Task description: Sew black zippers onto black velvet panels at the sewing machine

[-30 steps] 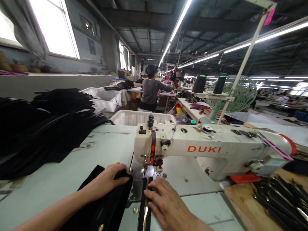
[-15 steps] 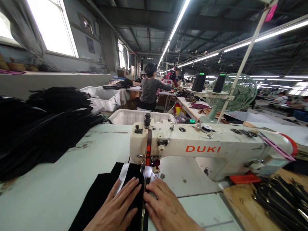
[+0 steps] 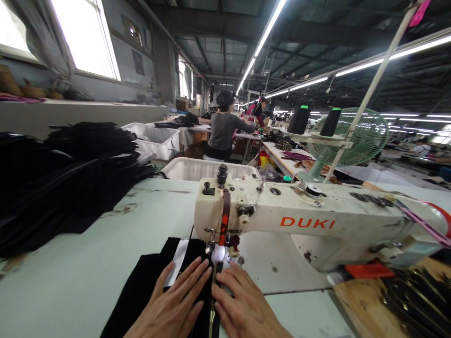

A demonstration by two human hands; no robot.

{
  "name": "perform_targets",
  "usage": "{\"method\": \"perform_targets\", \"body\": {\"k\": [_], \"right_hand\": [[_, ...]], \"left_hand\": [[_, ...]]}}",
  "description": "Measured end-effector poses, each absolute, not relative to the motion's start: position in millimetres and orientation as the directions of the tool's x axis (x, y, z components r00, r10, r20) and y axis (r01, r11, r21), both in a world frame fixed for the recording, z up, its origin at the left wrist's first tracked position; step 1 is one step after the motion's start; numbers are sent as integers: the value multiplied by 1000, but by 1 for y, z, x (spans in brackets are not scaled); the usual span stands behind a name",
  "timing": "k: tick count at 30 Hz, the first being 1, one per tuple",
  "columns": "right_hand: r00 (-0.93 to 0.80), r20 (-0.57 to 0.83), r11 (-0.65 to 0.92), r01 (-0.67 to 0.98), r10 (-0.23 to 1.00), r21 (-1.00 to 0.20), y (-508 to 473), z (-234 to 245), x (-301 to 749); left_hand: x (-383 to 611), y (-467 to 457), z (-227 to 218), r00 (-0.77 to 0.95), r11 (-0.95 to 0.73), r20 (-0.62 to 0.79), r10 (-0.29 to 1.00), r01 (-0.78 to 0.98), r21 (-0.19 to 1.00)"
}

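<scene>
Black fabric (image 3: 148, 277) with a white strip (image 3: 180, 256) on it lies under the needle area of the white sewing machine (image 3: 253, 211). My left hand (image 3: 176, 300) rests flat on this fabric, fingers stretched toward the presser foot and thumb on the white strip. Along the fabric's right edge runs a black zipper (image 3: 213, 312) with a gold line of teeth. My right hand (image 3: 243, 300) has its bent fingers pressed on the zipper, just in front of the lit needle. Its fingertips partly cover the zipper, and the machine head hides the exact stitching spot.
Black cut pieces (image 3: 70, 188) are heaped at left. Several gold-lined zippers (image 3: 419, 300) lie on a wooden board (image 3: 366, 305) at right. White bins (image 3: 211, 168) stand behind the table. A person (image 3: 223, 126) sits ahead. Thread cones (image 3: 299, 121) and a fan (image 3: 366, 136) rise behind the machine.
The view has turned slightly left, so the machine appears farther right. Both hands keep nearly the same places on the fabric and zipper.
</scene>
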State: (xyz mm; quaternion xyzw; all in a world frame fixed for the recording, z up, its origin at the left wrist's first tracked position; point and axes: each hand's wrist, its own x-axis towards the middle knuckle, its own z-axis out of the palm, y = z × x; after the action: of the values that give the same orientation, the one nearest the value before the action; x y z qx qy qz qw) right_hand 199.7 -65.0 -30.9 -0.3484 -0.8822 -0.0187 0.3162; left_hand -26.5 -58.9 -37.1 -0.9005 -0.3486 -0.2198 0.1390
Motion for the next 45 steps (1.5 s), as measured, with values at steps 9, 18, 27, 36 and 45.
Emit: {"method": "perform_targets", "body": {"k": [9,18,27,36,45], "right_hand": [[-545,610,766,620,576,-169,-63,-34,199],[-564,574,767,611,594,-193,-62,-29,202],[-523,447,658,719,725,-226,-54,-30,199],[-517,621,661,750,589,-3,-41,-38,193],[-493,681,679,734,542,-8,-40,-42,190]], "left_hand": [[-29,-53,-38,671,-731,462,580,679,-68],[-28,-52,-28,702,-745,438,562,660,-101],[-33,-52,-25,683,-730,461,567,676,-104],[-32,-41,-22,693,-736,462,553,667,-119],[-33,-44,-17,739,-737,410,535,645,-201]]}}
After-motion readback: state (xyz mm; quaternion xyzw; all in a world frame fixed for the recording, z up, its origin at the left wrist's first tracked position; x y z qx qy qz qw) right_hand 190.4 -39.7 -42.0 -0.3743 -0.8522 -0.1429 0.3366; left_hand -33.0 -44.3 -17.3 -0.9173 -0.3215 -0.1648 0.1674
